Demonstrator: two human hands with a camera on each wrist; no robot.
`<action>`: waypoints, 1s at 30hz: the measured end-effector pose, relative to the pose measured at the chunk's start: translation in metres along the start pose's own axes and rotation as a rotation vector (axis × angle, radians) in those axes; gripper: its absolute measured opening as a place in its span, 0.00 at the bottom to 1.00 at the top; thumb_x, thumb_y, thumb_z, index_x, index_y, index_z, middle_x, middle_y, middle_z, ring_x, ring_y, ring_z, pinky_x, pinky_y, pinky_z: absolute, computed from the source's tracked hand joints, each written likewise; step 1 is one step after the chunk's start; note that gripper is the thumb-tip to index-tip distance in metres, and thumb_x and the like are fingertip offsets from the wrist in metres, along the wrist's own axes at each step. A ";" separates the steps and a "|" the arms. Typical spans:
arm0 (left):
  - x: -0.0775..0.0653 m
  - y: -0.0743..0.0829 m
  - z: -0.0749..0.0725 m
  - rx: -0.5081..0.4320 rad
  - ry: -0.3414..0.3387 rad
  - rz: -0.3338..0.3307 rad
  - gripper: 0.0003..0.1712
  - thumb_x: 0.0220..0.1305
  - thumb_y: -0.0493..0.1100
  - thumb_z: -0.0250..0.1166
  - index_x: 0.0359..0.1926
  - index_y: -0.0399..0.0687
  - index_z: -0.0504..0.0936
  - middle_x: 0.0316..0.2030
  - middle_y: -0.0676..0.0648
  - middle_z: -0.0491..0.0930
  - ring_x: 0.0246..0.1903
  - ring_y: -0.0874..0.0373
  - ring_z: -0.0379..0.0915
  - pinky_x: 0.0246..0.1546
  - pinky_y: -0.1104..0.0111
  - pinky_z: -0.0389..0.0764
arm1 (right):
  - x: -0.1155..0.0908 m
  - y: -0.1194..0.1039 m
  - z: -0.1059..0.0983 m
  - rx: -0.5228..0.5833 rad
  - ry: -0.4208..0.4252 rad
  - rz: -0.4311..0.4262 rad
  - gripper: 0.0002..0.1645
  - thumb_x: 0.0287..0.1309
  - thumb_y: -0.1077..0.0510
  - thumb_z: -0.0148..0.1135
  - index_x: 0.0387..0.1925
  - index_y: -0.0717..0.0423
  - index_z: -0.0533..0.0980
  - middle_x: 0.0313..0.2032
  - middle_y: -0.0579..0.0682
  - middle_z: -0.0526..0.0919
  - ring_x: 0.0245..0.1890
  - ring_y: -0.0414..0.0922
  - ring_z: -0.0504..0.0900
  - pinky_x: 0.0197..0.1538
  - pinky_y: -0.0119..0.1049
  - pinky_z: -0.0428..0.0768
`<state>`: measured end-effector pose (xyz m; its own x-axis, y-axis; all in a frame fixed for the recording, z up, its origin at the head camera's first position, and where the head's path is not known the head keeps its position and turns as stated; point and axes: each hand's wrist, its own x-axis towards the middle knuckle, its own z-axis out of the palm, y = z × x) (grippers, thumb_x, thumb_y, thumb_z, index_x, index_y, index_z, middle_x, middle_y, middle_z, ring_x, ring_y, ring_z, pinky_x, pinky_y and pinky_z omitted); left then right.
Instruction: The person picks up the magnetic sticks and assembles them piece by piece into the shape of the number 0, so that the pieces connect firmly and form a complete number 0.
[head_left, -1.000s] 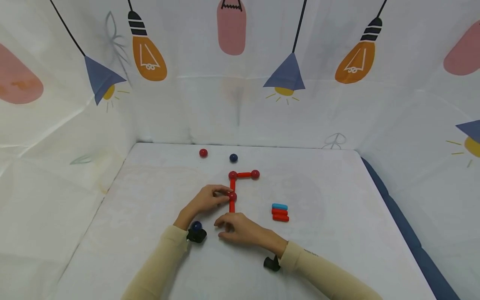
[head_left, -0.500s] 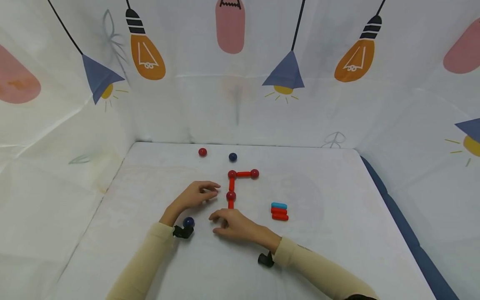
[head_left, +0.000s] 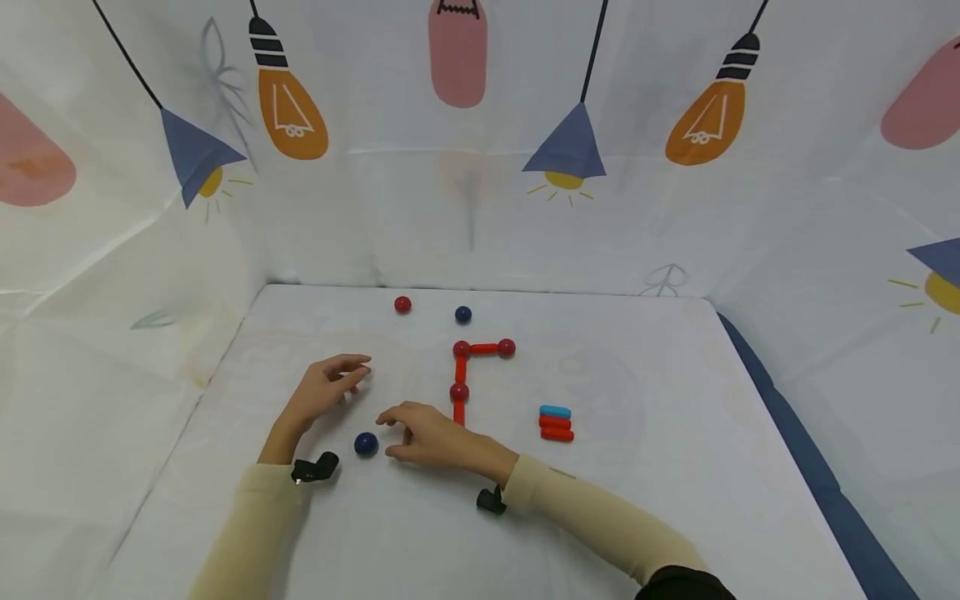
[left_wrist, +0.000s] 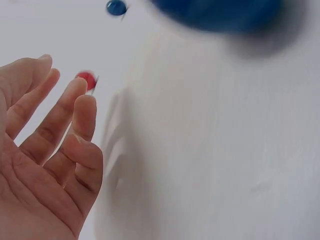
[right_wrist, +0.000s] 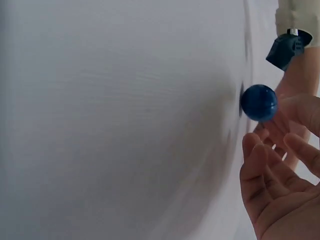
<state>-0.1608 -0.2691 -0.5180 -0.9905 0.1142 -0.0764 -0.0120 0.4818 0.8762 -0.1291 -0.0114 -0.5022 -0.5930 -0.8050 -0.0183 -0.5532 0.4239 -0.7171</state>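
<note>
Head view: at the middle of the frame, a joined figure of glossy red balls and red plastic-looking rods (head_left: 461, 370) lies on a white tabletop (head_left: 675, 433). Three balls are linked in it: two down a vertical line, the third at the end of a short arm running toward the right of the frame. A further rod leads down from the lowest ball, its far end hidden by the right hand (head_left: 435, 439), so whether that end has a ball cannot be told.

Judged from this, assembly looks partly done, with six pieces lying loose. A glossy dark-blue ball (head_left: 366, 444) sits left of the frame's lower centre, between the hands. A loose red ball (head_left: 402, 305) and a smaller-looking navy ball (head_left: 463, 315) lie near the far edge; a light-blue rod (head_left: 555, 412) and two loose red rods (head_left: 557, 435) are stacked side by side, right of centre.

The right hand's thumb and fingers are bent but parted, just beside the dark-blue ball, with nothing in their hold. The left hand (head_left: 322, 390), left of centre, has loosely bent, spread fingers and is likewise without a piece.
</note>
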 end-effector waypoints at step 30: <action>0.005 0.012 0.026 -0.011 -0.100 0.056 0.23 0.71 0.50 0.67 0.63 0.46 0.82 0.51 0.38 0.85 0.31 0.53 0.82 0.22 0.68 0.76 | -0.019 0.000 0.003 -0.068 -0.075 -0.036 0.12 0.62 0.57 0.73 0.46 0.50 0.80 0.35 0.39 0.85 0.25 0.31 0.70 0.30 0.20 0.72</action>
<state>-0.1624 -0.2402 -0.5199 -0.9710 0.2274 -0.0736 0.0412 0.4624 0.8857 -0.1163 0.0027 -0.5043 -0.5276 -0.8482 -0.0475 -0.6132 0.4189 -0.6697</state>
